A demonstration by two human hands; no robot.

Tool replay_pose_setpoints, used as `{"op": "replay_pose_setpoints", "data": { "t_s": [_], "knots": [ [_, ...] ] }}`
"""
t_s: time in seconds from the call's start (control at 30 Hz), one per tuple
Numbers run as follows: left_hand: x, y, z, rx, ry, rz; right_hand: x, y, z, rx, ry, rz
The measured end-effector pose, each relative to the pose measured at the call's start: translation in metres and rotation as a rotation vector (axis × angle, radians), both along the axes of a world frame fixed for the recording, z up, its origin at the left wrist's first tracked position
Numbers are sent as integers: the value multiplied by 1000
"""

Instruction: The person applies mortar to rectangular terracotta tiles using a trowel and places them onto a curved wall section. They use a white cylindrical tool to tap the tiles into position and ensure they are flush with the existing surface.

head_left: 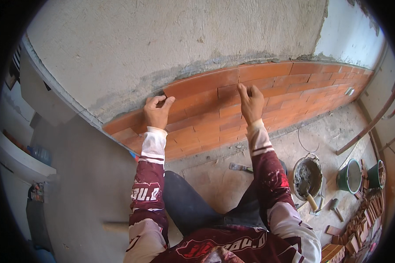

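Note:
A wall face carries several courses of orange-red brick tiles (197, 114). At the top course, a long tile (202, 81) lies between my two hands. My left hand (157, 115) is at its left end, thumb and fingers curled close together beside the tile's edge. Near its right end, by the joint with the neighbouring tile (265, 71), my right hand (252, 104) has its thumb and forefinger pinched together. Whatever is between the fingers of either hand is too small or hidden to make out. Grey mortar smears (140, 83) edge the upper course.
On the floor at right stand a mortar bucket (295, 175) with a wooden-handled trowel (311, 201), a green bucket (349, 176) and a mallet (336, 210). Stacked tiles (360, 232) lie at lower right. A scraper (240, 167) rests by my knee. A pole (373, 122) leans at right.

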State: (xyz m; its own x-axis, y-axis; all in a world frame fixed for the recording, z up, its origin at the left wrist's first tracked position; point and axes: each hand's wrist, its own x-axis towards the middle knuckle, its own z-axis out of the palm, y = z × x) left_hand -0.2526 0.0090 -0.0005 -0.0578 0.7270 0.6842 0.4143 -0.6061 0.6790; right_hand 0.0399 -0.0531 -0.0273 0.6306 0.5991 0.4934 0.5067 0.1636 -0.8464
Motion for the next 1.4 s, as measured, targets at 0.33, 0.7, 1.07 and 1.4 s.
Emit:
{"op": "replay_pose_setpoints", "data": {
  "t_s": [0.33,0.7,1.07,1.4],
  "knots": [
    [-3,2,-11,-3,120,74,113,-118,-181,-567,-185,101],
    [-9,26,-26,-35,114,98,82,-131,-344,-1490,-659,571],
    [-21,25,-32,-80,73,130,187,-381,-143,-827,-143,-237],
    [-25,11,-28,-94,214,296,143,-488,-397,-1367,82,-612]
  ]
}}
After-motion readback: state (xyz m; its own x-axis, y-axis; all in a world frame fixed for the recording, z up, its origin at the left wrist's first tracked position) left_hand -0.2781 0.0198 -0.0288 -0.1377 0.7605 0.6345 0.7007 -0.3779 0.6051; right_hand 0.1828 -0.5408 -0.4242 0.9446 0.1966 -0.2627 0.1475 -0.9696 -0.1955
